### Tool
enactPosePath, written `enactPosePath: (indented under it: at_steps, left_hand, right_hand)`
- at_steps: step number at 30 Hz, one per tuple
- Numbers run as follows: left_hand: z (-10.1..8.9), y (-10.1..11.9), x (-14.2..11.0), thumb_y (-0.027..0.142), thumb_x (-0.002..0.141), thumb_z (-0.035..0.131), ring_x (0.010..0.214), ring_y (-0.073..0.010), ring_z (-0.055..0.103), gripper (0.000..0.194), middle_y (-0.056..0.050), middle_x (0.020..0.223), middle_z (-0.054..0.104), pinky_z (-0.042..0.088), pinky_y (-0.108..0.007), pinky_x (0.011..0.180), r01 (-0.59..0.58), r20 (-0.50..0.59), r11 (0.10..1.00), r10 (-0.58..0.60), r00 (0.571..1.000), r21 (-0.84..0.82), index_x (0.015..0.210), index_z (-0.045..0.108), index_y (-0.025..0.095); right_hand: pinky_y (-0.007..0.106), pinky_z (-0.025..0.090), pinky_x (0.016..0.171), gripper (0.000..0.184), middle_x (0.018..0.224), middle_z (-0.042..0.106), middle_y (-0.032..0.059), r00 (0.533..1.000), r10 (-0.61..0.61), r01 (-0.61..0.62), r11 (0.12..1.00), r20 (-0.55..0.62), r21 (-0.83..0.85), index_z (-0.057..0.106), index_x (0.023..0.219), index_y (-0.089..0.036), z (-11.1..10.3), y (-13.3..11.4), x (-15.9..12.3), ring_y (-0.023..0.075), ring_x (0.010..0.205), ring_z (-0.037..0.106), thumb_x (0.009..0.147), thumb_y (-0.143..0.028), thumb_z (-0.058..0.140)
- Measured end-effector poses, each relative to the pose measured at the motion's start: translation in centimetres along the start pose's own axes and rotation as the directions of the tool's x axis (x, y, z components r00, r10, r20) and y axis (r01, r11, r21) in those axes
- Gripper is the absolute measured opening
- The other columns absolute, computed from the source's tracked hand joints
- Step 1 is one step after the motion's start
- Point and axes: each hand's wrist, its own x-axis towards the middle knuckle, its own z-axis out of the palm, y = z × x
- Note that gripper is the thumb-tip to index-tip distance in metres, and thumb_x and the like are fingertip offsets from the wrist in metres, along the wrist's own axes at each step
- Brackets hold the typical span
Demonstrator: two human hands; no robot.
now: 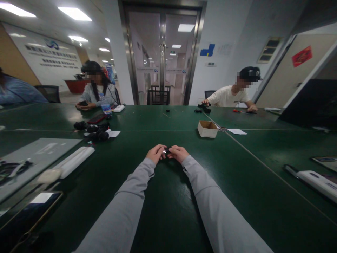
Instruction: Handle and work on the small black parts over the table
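Observation:
Both my hands meet over the middle of the green table (168, 196), arms stretched forward in grey sleeves. Between them is a small black object (166, 151) with a shiny spot; its kind is too small to make out. My left hand (157, 153) is closed on its left side, thumb and fingers pinching. From the right, my right hand (178, 153) grips the same piece with its fingertips. The fingers cover much of it.
An open cardboard box (207, 129) stands ahead on the right, near a white paper (237, 131). Black devices (96, 131) lie to the left, with a white power strip-like bar (76, 161) and a phone (34, 214) closer. Two people (97, 86) (237, 91) sit across.

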Motion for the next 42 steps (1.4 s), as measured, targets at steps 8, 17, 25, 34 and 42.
enactPosePath:
  at_steps: [8, 17, 25, 34, 42]
  left_hand:
    - [-0.08, 0.19, -0.06, 0.034, 0.078, 0.046, 0.053, -0.0097, 0.052, 0.030, 0.000, 0.062, 0.056, 0.041, -0.020, 0.048, 0.001, -0.009, 1.000, -0.001, 1.000, 0.003, 0.100, 0.056, 0.015]
    - [-0.02, 0.13, -0.05, 0.034, 0.077, 0.048, 0.056, -0.0101, 0.052, 0.031, -0.001, 0.064, 0.056, 0.042, -0.020, 0.050, -0.019, -0.002, 1.000, 0.019, 1.000, 0.009, 0.102, 0.054, 0.015]
    - [-0.13, 0.02, -0.06, 0.026, 0.071, 0.055, 0.060, -0.0088, 0.051, 0.032, -0.002, 0.079, 0.054, 0.046, -0.021, 0.052, -0.023, -0.035, 1.000, 0.024, 0.999, 0.008, 0.102, 0.055, 0.018]
    - [-0.02, -0.02, 0.02, 0.027, 0.071, 0.055, 0.061, -0.0099, 0.052, 0.031, -0.002, 0.077, 0.054, 0.045, -0.021, 0.051, -0.024, -0.049, 1.000, 0.024, 0.999, -0.001, 0.101, 0.056, 0.018]
    - [-0.18, 0.02, -0.21, 0.026, 0.070, 0.058, 0.053, -0.0062, 0.046, 0.034, -0.001, 0.079, 0.055, 0.044, -0.021, 0.055, -0.063, -0.045, 0.992, 0.068, 0.997, 0.109, 0.103, 0.056, 0.019]
  right_hand:
    - [0.018, 0.050, 0.043, 0.019, 0.050, 0.057, 0.0000, 1.000, 0.018, -0.018, 1.000, -0.022, 0.002, 0.055, 0.062, -0.012, 0.17, -0.10, -0.08, 0.0121, 0.047, 0.059, 0.062, -0.017, 0.073]
    - [0.018, 0.050, 0.044, 0.019, 0.049, 0.057, -0.0003, 0.999, 0.042, -0.042, 0.999, -0.017, 0.004, 0.051, 0.064, -0.013, 0.15, -0.27, -0.14, 0.0120, 0.046, 0.059, 0.064, -0.016, 0.071]
    - [0.019, 0.051, 0.043, 0.021, 0.048, 0.057, -0.0008, 0.999, 0.026, -0.026, 0.999, -0.036, 0.021, 0.052, 0.065, -0.014, 0.19, -0.17, -0.13, 0.0125, 0.045, 0.059, 0.062, -0.016, 0.072]
    - [0.020, 0.051, 0.044, 0.021, 0.052, 0.058, -0.0002, 0.999, 0.028, -0.027, 1.000, -0.039, 0.010, 0.051, 0.066, -0.014, 0.16, -0.18, -0.19, 0.0124, 0.046, 0.059, 0.062, -0.016, 0.072]
    - [0.021, 0.050, 0.045, 0.025, 0.063, 0.054, -0.0006, 0.999, -0.005, 0.005, 1.000, -0.032, 0.014, 0.054, 0.064, -0.012, 0.04, -0.22, -0.18, 0.0113, 0.049, 0.058, 0.055, -0.021, 0.076]
